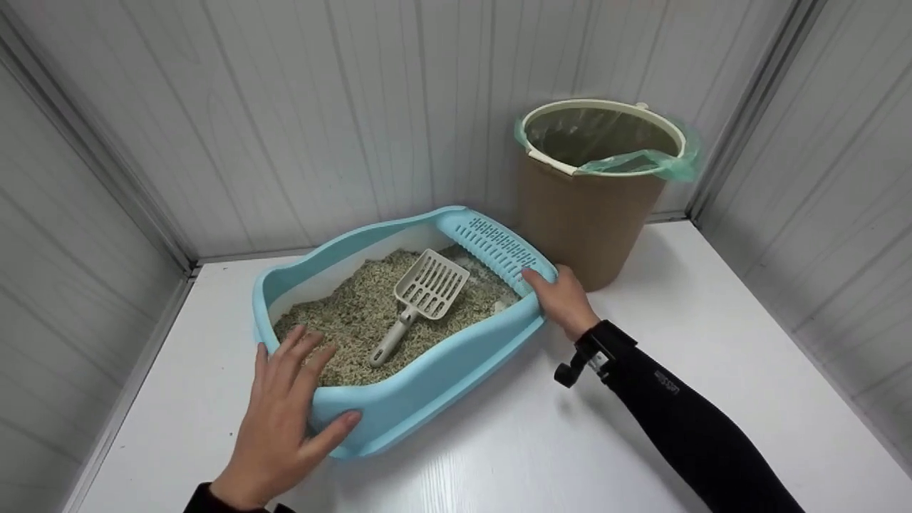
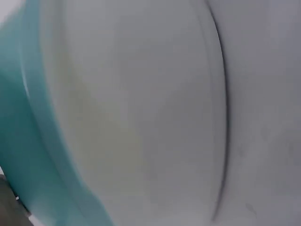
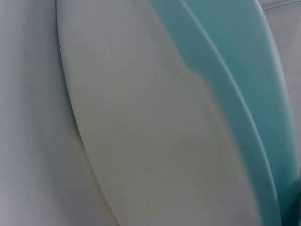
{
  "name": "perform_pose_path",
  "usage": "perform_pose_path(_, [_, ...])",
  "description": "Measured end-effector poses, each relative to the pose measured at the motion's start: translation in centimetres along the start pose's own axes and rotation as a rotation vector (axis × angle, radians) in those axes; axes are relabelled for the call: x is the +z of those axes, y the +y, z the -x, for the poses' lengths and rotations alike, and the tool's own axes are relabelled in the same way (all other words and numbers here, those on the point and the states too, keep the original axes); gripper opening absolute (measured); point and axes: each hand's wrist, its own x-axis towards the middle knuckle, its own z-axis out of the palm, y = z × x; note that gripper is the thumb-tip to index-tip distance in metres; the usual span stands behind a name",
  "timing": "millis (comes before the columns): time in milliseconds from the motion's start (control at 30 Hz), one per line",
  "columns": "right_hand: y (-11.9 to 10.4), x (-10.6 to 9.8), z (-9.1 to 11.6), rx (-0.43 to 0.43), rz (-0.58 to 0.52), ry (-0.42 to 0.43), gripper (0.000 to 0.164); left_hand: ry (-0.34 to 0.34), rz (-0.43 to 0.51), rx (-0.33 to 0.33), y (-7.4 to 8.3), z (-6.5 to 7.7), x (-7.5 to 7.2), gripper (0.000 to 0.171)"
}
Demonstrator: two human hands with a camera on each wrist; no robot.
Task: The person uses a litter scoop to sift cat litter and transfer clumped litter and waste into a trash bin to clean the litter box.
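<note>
A litter box (image 1: 434, 377) with a light blue rim stands at an angle on the white table. In it lies greyish-brown litter (image 1: 342, 306), and a grey slotted litter scoop (image 1: 427, 288) rests on top, handle toward the near side. My right hand (image 1: 566, 303) grips the box's right corner, thumb over the rim beside the perforated step (image 1: 491, 242), other fingers mostly hidden. At the near left corner my left hand (image 1: 278, 420) has its fingers spread over the rim and its thumb along the outer wall. Both wrist views show the box's pale lower wall (image 2: 136, 113) close up.
Behind the right corner stands a brown trash bin (image 1: 584, 221) with a cream rim, lined with a thin green bag (image 1: 680, 164). Pale panel walls (image 1: 285, 128) close in the white table (image 1: 684, 313) at the back and both sides.
</note>
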Motion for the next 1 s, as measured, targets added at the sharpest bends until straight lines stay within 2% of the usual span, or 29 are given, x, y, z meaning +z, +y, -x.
perform_pose_path(100, [0.4, -0.8, -0.8, -0.006, 0.029, -0.012, 0.089, 0.013, -0.012, -0.002, 1.7, -0.2, 0.6, 0.067])
perform_pose_path(200, [0.8, -1.2, -0.6, -0.020, 0.049, -0.014, 0.083, -0.010, 0.009, -0.003, 1.5, -0.6, 0.6, 0.057])
perform_pose_path(300, [1.0, -1.0, 0.4, -0.041, 0.058, -0.007, 0.077, -0.023, 0.039, 0.018, -0.2, -0.8, 0.2, 0.053])
perform_pose_path(400, [1.3, -0.2, 2.1, -0.064, 0.029, 0.003, 0.072, 0.000, 0.082, 0.040, -2.8, -0.8, -0.4, 0.055])
perform_pose_path(467, [1.3, 0.5, 3.5, -0.083, -0.003, -0.008, 0.072, -0.001, 0.111, 0.013, -4.5, -0.6, -1.0, 0.058])
perform_pose_path(533, [1.4, 1.3, 5.2, -0.090, -0.025, -0.022, 0.072, -0.009, 0.141, -0.052, -5.9, -0.2, -1.9, 0.060])
perform_pose_path(600, [1.3, 1.8, 6.7, -0.095, -0.037, -0.059, 0.073, -0.022, 0.181, -0.148, -6.8, 0.1, -2.9, 0.062])
perform_pose_path(700, [0.9, 2.0, 7.5, -0.123, -0.062, -0.148, 0.065, -0.036, 0.239, -0.308, -6.8, 0.5, -4.2, 0.063])
perform_pose_path(767, [0.5, 1.6, 6.6, -0.133, -0.086, -0.216, 0.059, -0.048, 0.255, -0.427, -5.9, 0.6, -4.6, 0.066])
perform_pose_path(833, [0.1, 1.1, 4.9, -0.126, -0.103, -0.274, 0.054, -0.056, 0.247, -0.553, -4.5, 0.6, -4.4, 0.075])
perform_pose_path(933, [-0.5, 0.2, 1.8, -0.095, -0.081, -0.310, 0.056, -0.073, 0.241, -0.726, -2.5, 0.1, -3.2, 0.098])
perform_pose_path(1000, [-0.7, -0.1, 0.0, -0.100, -0.046, -0.326, 0.058, -0.063, 0.261, -0.810, -1.6, -0.3, -2.2, 0.110])
